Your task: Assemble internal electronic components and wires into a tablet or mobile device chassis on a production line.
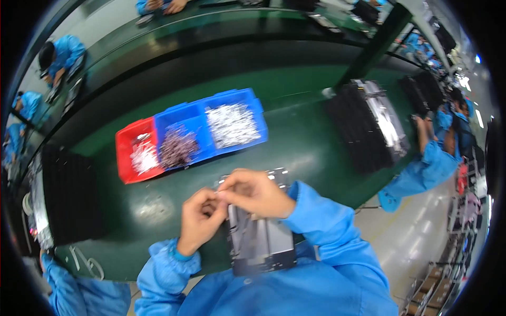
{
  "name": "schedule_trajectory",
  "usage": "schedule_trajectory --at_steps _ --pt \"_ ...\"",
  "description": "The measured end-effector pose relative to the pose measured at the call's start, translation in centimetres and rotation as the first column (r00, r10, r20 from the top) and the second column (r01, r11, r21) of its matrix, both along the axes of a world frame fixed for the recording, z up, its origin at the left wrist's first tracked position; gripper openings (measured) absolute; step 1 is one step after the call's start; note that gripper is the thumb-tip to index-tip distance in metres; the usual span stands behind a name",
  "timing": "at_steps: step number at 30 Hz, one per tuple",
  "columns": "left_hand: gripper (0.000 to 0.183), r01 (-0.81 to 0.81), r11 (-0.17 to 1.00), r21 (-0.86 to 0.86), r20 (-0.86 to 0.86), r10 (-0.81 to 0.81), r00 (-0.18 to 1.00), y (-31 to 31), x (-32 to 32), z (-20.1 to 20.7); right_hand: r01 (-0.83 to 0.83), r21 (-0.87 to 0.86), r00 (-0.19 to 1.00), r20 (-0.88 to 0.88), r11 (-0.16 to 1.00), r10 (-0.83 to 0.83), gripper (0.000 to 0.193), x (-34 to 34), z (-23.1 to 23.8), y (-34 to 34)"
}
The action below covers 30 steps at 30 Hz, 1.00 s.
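Observation:
My left hand point(201, 217) and my right hand point(255, 192) meet fingertip to fingertip, both pinched, above the upper left corner of a flat dark panel point(279, 238) with grey rectangular areas. Whatever lies between the fingertips is too small to make out. The panel rests at the green table's near edge, close to my body, and my right hand covers part of its upper end. Beyond my hands stand a red bin point(125, 152) of small whitish pieces, a blue bin point(169, 117) of brownish pieces and another blue bin point(243, 96) of small white pieces.
Dark stacks stand at left point(71, 195) and right point(353, 126) on the green table point(295, 142). A green post point(371, 50) rises at the back right. A co-worker's blue sleeve point(427, 168) reaches in at right; another person's sleeve point(79, 295) is at lower left.

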State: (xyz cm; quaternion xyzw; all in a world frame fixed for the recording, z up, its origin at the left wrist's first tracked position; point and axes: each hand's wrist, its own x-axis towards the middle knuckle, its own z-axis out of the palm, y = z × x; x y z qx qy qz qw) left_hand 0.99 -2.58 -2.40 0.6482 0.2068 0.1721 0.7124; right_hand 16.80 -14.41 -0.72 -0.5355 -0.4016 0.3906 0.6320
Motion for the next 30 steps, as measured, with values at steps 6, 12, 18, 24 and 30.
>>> schedule_trajectory --at_steps 6,12,18,24,30 --pt "0.008 -0.061 0.998 -0.009 0.068 0.061 0.996 0.2 -0.6 -0.1 -0.062 -0.076 0.996 -0.062 0.995 0.057 0.015 -0.3 0.2 0.0" --pt "0.008 -0.055 0.998 0.024 0.055 0.054 0.997 0.3 -1.0 -0.1 -0.037 -0.094 0.998 0.054 0.995 0.042 0.013 -0.5 -0.1 0.0" --pt "0.013 -0.081 0.996 -0.048 -0.031 0.080 0.996 1.3 -0.9 1.2 0.030 -0.209 0.957 0.288 0.977 0.033 0.017 0.1 1.9 -0.4" --pt "0.020 -0.061 0.993 -0.100 -0.036 0.058 0.998 2.2 -1.1 1.1 0.030 -0.208 0.904 0.422 0.978 0.062 0.016 0.2 2.0 -0.3" --pt "0.024 0.100 0.936 -0.339 -0.131 -0.152 0.980 2.9 -1.2 2.1 0.003 -0.056 0.827 0.562 0.998 0.029 0.013 0.3 1.8 -0.7"
